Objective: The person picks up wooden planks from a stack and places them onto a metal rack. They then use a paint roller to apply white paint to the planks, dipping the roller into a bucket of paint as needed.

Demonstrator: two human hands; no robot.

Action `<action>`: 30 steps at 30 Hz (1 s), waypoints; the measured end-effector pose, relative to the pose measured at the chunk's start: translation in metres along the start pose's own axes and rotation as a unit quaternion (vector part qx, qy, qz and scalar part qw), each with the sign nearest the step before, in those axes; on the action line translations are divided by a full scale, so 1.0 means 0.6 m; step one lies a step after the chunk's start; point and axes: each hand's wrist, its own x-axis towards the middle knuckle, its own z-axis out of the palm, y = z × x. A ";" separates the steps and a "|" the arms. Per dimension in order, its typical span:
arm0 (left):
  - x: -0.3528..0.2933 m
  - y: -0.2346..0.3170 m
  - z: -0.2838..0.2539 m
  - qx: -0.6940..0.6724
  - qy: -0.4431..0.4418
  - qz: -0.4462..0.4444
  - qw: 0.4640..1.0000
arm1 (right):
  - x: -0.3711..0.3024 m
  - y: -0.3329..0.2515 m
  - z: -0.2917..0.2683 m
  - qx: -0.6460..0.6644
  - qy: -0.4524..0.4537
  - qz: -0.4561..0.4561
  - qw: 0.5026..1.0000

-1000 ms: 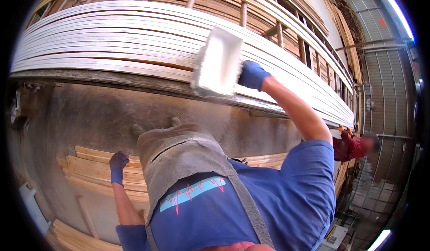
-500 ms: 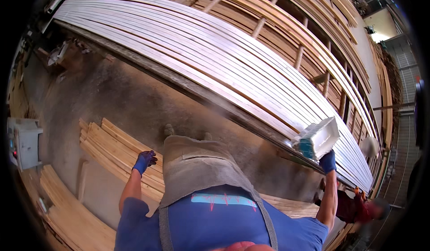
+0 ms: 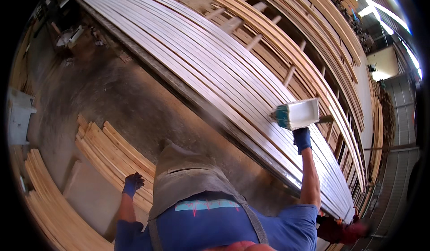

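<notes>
My right hand (image 3: 302, 140), in a blue glove, grips a white, paint-crusted box-shaped container (image 3: 304, 113) by its near end. The container has a teal side and a hollow white face. It is over the long row of white-coated boards (image 3: 201, 58); whether it touches them I cannot tell. Dark bits stick out at its left end. My left hand (image 3: 133, 185), also gloved, hangs at my side above a stack of bare planks (image 3: 114, 155). Its fingers are loosely bent and apart, with nothing visible in them.
A dark beam (image 3: 179, 99) runs along the near edge of the boards. Racks of bare lumber (image 3: 268, 20) stand beyond. More planks (image 3: 49, 202) lie at lower left, near a grey box (image 3: 20, 116). A person in dark red (image 3: 340, 231) is at the boards' right end.
My right hand has carried the container left and farther in, from the boards' near edge toward their far side. The view has turned and shifted. My left hand still hangs beside me.
</notes>
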 end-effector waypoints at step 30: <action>0.148 0.430 -0.206 -0.144 0.028 0.086 0.985 | 0.486 -1.167 0.326 0.298 -0.238 -0.167 0.909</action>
